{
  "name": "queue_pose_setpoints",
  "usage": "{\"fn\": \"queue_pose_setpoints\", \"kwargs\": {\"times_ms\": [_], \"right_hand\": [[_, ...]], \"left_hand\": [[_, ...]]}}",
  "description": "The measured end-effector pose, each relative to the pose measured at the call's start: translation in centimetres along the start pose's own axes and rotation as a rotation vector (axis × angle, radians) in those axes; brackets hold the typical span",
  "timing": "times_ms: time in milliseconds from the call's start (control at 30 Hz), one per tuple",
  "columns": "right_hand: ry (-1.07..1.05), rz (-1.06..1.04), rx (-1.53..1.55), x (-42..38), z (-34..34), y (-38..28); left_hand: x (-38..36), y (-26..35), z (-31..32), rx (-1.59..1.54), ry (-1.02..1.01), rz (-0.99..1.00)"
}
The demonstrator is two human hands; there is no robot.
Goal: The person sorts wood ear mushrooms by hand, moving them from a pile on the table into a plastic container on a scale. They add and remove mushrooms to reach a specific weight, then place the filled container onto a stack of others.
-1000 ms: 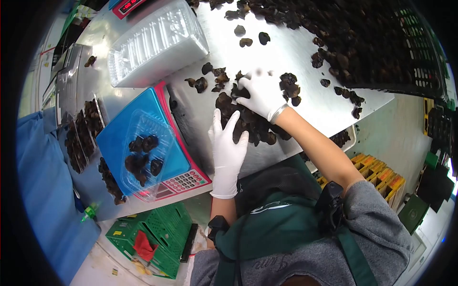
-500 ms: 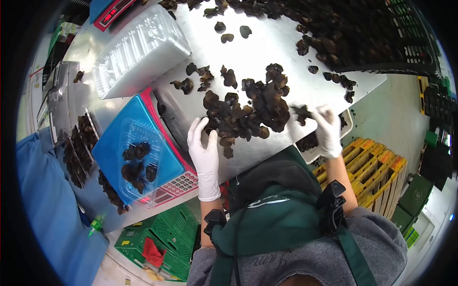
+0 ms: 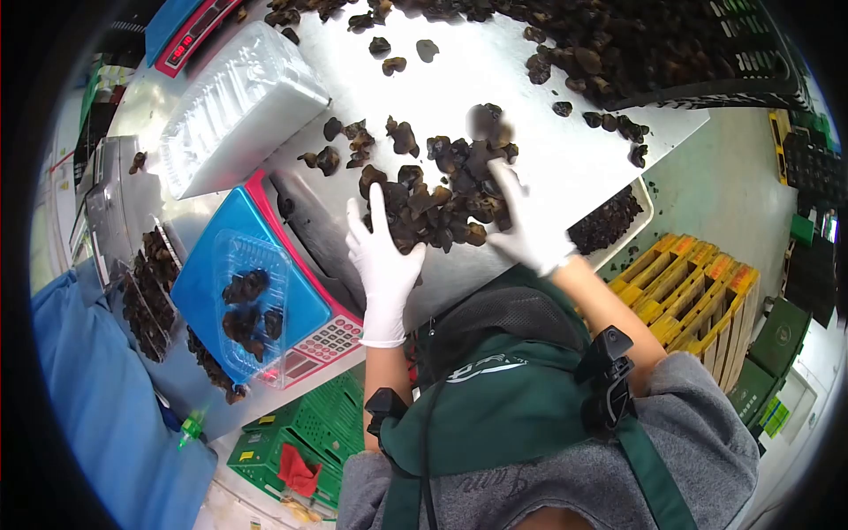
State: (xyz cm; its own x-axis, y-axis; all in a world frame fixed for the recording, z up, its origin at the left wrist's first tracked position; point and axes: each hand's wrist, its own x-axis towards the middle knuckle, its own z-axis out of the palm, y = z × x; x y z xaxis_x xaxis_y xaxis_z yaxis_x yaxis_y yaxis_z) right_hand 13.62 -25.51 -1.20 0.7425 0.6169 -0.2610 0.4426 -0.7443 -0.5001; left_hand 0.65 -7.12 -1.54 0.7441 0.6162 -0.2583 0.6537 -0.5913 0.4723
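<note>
A loose pile of dark wood ear mushrooms lies on the steel table before me. My left hand, in a white glove, rests at the pile's left edge, index finger extended over the pieces and thumb apart. From the right, my gloved right hand reaches to the pile with fingers and thumb spread, touching its edge. Neither hand grips a piece that I can see. Left of my left hand is a blue and pink scale, with a clear plastic tray on it holding several mushroom pieces.
Stacked clear trays stand at the upper left, near a second scale. A black crate beside a big mushroom heap fills the upper right. Below the table's right edge are a white bin and yellow pallets.
My right hand has swung left from beyond the table's edge to the pile; the mushroom piece it held is no longer in it. My left hand's fingers have extended further over the pile.
</note>
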Motion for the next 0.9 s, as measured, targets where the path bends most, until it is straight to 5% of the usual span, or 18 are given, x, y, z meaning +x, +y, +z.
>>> {"fn": "queue_pose_setpoints", "kwargs": {"times_ms": [100,300,533,567,667,833,900], "right_hand": [[0.161,-0.305,-0.026,1.1,3.6,-3.5],[-0.143,-0.203,0.510,2.8,0.8,-7.4],[-0.237,-0.236,0.723,2.8,-0.8,-9.1],[-0.213,-0.394,0.631,2.8,-1.5,-10.0],[-0.293,-0.637,0.694,3.1,-2.5,-14.9],[-0.307,-0.861,0.733,3.8,2.9,-25.1],[-0.255,-0.878,0.410,4.2,5.3,-27.5]], "left_hand": [[0.7,-0.1,0.9,-0.191,-0.043,0.046],[0.5,0.2,-1.5,-1.231,-0.139,0.009],[-0.8,0.6,-3.2,-1.168,-0.039,-0.092],[-1.6,0.3,-3.9,-1.178,0.071,0.037],[-4.5,0.0,-9.8,-1.259,0.194,-0.103],[-7.4,-7.4,-15.5,-0.878,0.472,-0.112],[-7.8,-11.3,-15.8,-0.697,0.519,-0.236]]}}
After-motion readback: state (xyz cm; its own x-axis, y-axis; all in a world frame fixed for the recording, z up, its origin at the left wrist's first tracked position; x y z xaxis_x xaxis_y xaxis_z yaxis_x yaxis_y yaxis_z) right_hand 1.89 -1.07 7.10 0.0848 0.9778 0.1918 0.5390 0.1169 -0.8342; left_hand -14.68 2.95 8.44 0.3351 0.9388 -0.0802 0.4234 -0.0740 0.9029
